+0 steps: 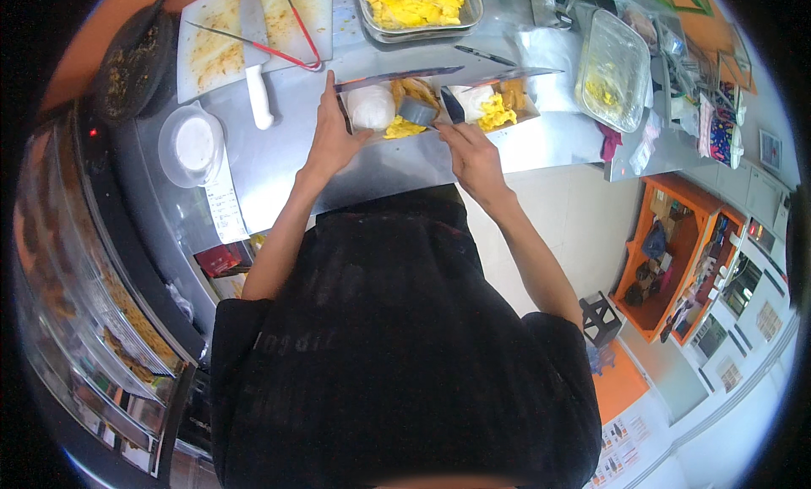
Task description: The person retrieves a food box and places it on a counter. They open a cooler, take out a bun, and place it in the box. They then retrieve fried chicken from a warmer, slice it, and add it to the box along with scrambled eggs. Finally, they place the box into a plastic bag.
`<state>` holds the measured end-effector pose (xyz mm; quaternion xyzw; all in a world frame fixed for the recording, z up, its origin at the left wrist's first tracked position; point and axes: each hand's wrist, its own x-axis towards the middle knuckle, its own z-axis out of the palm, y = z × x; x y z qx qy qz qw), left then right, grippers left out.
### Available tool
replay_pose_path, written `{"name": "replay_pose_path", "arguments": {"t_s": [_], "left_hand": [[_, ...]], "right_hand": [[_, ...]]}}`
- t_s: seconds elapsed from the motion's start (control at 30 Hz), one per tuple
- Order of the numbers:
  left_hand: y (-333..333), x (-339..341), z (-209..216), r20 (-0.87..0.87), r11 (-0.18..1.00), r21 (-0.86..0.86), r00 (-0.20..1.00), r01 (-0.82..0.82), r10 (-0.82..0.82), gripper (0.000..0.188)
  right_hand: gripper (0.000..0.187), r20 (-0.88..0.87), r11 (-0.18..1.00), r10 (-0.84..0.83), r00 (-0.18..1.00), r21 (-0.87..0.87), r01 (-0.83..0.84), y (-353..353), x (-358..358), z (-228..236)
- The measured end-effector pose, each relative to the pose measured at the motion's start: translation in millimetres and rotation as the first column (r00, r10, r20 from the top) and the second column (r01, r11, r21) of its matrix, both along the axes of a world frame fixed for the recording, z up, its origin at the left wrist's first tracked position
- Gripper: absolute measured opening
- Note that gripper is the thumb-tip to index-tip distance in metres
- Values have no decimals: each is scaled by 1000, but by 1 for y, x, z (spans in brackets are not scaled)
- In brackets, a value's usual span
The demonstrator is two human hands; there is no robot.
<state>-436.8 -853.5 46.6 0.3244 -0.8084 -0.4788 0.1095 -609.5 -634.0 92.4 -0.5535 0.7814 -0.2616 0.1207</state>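
Note:
Two open takeaway food boxes stand side by side on the steel counter. The left food box holds a white mound, yellow pieces and browned food. White, yellow and brown food also fills the right food box. My left hand grips the left box's left side, its thumb at the front edge and its fingers reaching up toward the raised lid. With closed fingers, my right hand holds a utensil that looks like a spoon, its broad grey end over the food in the left box. The fingers partly hide its handle.
A glass dish of yellow pieces stands at the back; another dish is at right. A white-handled knife and red-handled tongs lie on a cutting board. A pen and plastic tub are nearby.

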Motion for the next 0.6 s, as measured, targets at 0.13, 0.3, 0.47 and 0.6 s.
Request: {"name": "replay_pose_path", "arguments": {"t_s": [0.13, 0.3, 0.47, 0.6], "left_hand": [[0, 2, -5, 15, 1000, -10, 1000, 1, -1, 120], [0, 0, -8, -30, 1000, 18, 999, -10, 10, 116], [-3, 3, -8, -26, 999, 45, 1000, -13, 14, 115], [1, 9, -7, -62, 994, 98, 996, -56, 62, 106]], "right_hand": [[40, -37, 964, 75, 997, 259, -63, -6, 10, 9], [40, -152, 976, 110, 982, 205, -78, -18, 14, 13], [36, -139, 972, 110, 984, 220, -78, -13, 0, 13], [32, -73, 972, 95, 993, 223, -76, -14, 6, 16]]}}
